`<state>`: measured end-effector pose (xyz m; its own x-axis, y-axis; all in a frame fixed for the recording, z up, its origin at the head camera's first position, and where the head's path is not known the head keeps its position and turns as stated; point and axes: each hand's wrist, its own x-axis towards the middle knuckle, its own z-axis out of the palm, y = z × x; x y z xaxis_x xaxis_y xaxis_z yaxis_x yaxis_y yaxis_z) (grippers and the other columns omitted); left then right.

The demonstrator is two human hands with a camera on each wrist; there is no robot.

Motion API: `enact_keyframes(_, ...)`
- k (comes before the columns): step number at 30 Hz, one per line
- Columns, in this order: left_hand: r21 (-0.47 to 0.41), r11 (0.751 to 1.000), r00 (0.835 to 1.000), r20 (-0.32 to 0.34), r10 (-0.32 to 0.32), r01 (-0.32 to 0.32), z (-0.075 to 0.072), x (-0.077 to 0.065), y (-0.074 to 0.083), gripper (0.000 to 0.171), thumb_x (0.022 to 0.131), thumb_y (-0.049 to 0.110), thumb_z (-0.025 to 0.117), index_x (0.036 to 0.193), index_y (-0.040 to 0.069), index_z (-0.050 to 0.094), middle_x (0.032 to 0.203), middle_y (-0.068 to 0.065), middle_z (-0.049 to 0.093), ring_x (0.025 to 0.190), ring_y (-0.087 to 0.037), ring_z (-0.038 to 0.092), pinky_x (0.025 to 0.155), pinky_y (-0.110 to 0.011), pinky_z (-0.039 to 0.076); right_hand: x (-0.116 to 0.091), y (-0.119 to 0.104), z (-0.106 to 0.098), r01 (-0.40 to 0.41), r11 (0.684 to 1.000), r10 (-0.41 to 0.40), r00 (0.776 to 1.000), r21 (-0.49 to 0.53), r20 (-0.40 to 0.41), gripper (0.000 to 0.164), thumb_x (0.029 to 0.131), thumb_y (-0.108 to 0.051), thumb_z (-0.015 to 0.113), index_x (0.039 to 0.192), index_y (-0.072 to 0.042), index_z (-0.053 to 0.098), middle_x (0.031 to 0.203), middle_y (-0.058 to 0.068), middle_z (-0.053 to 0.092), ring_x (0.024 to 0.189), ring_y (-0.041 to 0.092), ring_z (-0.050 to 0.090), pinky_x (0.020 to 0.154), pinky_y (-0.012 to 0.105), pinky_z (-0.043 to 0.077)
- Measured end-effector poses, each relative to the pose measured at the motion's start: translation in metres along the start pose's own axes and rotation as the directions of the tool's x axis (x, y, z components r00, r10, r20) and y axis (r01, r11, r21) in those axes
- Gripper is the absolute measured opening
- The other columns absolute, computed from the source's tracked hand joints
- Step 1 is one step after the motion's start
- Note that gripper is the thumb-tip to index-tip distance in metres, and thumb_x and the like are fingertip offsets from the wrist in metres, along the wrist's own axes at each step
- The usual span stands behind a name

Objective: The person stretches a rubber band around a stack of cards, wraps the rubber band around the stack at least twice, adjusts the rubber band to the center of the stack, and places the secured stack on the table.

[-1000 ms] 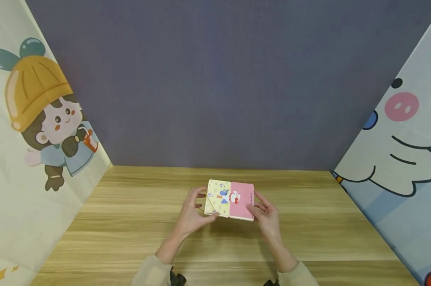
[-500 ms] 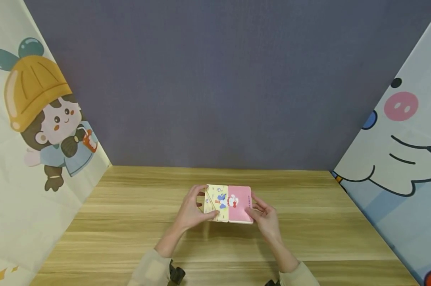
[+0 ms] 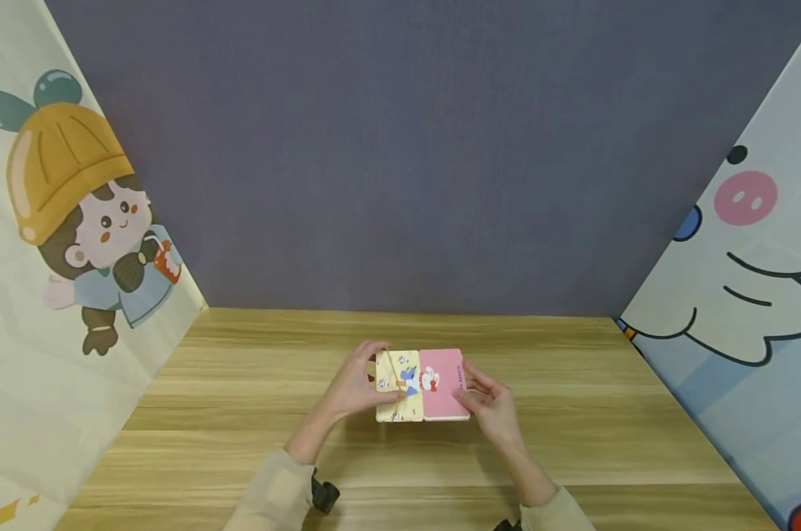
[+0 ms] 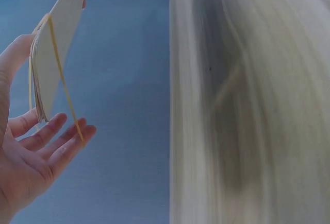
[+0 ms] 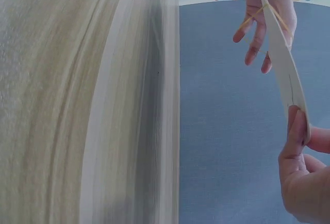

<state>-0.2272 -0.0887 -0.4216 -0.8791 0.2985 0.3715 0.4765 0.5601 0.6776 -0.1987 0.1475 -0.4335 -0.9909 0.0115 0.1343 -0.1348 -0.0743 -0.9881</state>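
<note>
An opened-out small notebook (image 3: 445,404), yellow with cartoon prints on the left half and pink with a white rabbit on the right, is held above the table. My right hand (image 3: 496,413) pinches its pink end, thumb on top and fingers behind. At the yellow end, my left hand (image 3: 354,385) has its thumb over the cover. A thin tan rubber band (image 4: 63,80) loops round that end and stretches out to the left fingers (image 4: 67,144), which spread behind the notebook. The right wrist view shows the notebook's pale edge (image 5: 286,74) between both hands.
The wood-grain table (image 3: 208,428) spreads under both hands. A dark blue-grey panel (image 3: 400,162) stands behind it, with cartoon-printed panels (image 3: 15,354) at the sides. Small black wrist devices (image 3: 324,494) sit at the sleeves.
The notebook has come nearer to me and slightly left, levelling out. The rubber band has shifted from the yellow half's lower left corner further across it, with the left thumb beside it.
</note>
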Motion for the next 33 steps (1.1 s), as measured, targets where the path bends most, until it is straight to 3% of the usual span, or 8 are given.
enact_keyframes(4,0.015,1.0,0.999,0.053,-0.006,0.005,-0.005,0.003,0.0,0.083,0.058,0.043,0.079,0.124,0.007,0.046,0.123,-0.009,0.047,0.111,-0.029,0.044,0.091,-0.05,0.038,-0.001,-0.001,0.0,-0.009,1.0,0.009,1.0,-0.021,0.016,0.052,0.072,0.017,0.06,0.121,0.007,0.047,0.092,0.03,0.058,0.07,0.018,0.063,0.064,0.026,0.053)
enact_keyframes(9,0.012,1.0,0.994,0.104,0.023,-0.024,-0.01,0.007,0.0,0.082,0.058,0.042,0.079,0.123,0.006,0.047,0.119,-0.01,0.049,0.104,-0.026,0.049,0.087,-0.044,0.042,-0.002,0.001,0.002,0.0,1.0,0.001,0.999,-0.031,0.033,0.052,0.071,0.018,0.06,0.12,0.009,0.047,0.09,0.029,0.058,0.069,0.018,0.062,0.064,0.026,0.053)
enact_keyframes(12,-0.035,0.998,0.991,0.129,0.046,-0.042,-0.013,0.012,-0.002,0.08,0.057,0.038,0.081,0.121,0.003,0.047,0.116,-0.01,0.05,0.099,-0.027,0.052,0.083,-0.041,0.045,-0.003,0.002,0.002,0.007,0.999,-0.005,0.999,-0.034,0.042,0.052,0.07,0.019,0.059,0.12,0.01,0.047,0.089,0.029,0.058,0.068,0.017,0.062,0.063,0.026,0.053)
enact_keyframes(18,-0.119,0.992,0.985,0.164,0.057,-0.038,-0.021,0.023,-0.003,0.079,0.056,0.031,0.083,0.12,0.0,0.048,0.117,-0.015,0.05,0.099,-0.033,0.053,0.082,-0.046,0.046,-0.003,0.004,0.002,0.027,0.999,-0.025,0.998,-0.034,0.059,0.052,0.07,0.021,0.059,0.119,0.011,0.047,0.087,0.03,0.058,0.066,0.017,0.062,0.061,0.025,0.053)
enact_keyframes(26,-0.146,0.988,0.97,0.228,0.082,-0.049,-0.031,0.039,-0.005,0.074,0.06,0.027,0.082,0.119,-0.002,0.048,0.119,-0.021,0.049,0.098,-0.031,0.054,0.068,-0.028,0.052,-0.004,0.004,0.004,0.033,0.999,-0.03,0.996,-0.038,0.08,0.052,0.07,0.023,0.057,0.12,0.012,0.046,0.087,0.029,0.058,0.066,0.017,0.062,0.061,0.025,0.053)
enact_keyframes(33,-0.188,0.982,0.966,0.249,0.064,-0.017,-0.034,0.052,-0.008,0.074,0.059,0.024,0.082,0.12,0.0,0.048,0.12,-0.02,0.048,0.098,-0.032,0.055,0.076,-0.033,0.05,-0.005,0.004,0.004,0.026,0.999,-0.023,0.996,-0.032,0.086,0.052,0.07,0.022,0.057,0.12,0.011,0.046,0.087,0.029,0.057,0.066,0.017,0.061,0.06,0.023,0.053)
